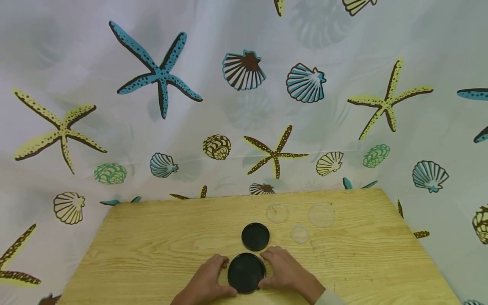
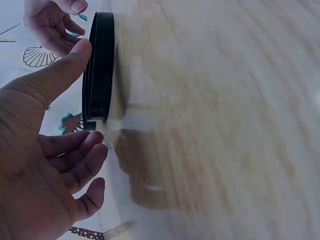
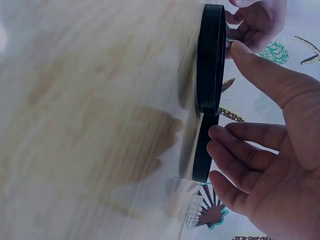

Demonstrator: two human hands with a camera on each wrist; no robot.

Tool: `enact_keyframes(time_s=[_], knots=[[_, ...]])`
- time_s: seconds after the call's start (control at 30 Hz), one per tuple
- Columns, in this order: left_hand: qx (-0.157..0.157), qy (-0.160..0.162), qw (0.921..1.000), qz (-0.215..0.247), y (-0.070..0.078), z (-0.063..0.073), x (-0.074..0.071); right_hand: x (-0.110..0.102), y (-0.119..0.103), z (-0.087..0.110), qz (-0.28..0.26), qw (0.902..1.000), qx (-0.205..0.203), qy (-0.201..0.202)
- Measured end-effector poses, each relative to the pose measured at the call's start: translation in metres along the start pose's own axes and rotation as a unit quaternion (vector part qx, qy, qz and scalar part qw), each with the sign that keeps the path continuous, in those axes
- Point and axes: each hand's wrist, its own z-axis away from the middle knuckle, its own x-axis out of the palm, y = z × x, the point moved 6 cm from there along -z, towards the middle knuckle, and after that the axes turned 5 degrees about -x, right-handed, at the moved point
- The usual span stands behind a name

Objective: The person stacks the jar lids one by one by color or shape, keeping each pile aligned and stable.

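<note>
Left hand (image 1: pixel 207 280), right hand (image 1: pixel 284 270): fingers loosely curved, no firm grip evident; near black dish (image 1: pixel 246 273) between them, contact uncertain; far black dish (image 1: pixel 255 237) just beyond right fingertips; judged best: close both sides evenly, fingertips off the far one.

Front dish (image 1: pixel 246 273) between left hand (image 1: pixel 207 278) and right hand (image 1: pixel 285 270), rear dish (image 1: pixel 256 237) behind, discs (image 1: pixel 300 234) right

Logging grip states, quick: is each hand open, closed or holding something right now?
Left hand: open, beside the nearer black dish; contact unclear.
Right hand: open, at that dish's opposite side; contact unclear.
</note>
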Motion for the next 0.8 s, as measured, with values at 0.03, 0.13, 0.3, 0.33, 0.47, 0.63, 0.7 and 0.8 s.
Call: enact_keyframes(time_s=[0.03,0.13,0.3,0.33,0.47,0.63,0.7,0.8], knots=[[0.001,0.001,1.0000,0.000,0.000,0.000,0.000,-0.001,0.000,0.000,0.002,1.0000,-0.002,0.002],[0.004,0.008,1.0000,-0.003,-0.001,0.000,-0.001,-0.003,0.000,0.000,0.004,1.0000,-0.002,0.007],[0.005,0.026,0.9996,-0.007,-0.001,-0.003,-0.006,-0.009,0.001,0.000,0.009,0.9998,0.000,0.020],[0.002,0.028,0.9996,-0.006,-0.001,-0.004,-0.007,-0.010,0.001,0.000,0.011,0.9996,0.001,0.025],[-0.004,0.032,0.9995,-0.008,-0.001,-0.009,-0.009,-0.015,0.004,0.001,0.009,0.9992,0.009,0.038],[0.007,0.044,0.9989,-0.016,0.003,-0.013,-0.013,-0.022,0.010,0.001,-0.007,0.9990,0.027,0.036],[0.010,0.049,0.9986,-0.013,0.005,-0.014,-0.017,-0.026,0.012,0.001,-0.010,0.9989,0.027,0.037],[0.013,0.055,0.9984,-0.006,0.008,-0.016,-0.021,-0.031,0.015,-0.001,-0.009,0.9988,0.028,0.038]])
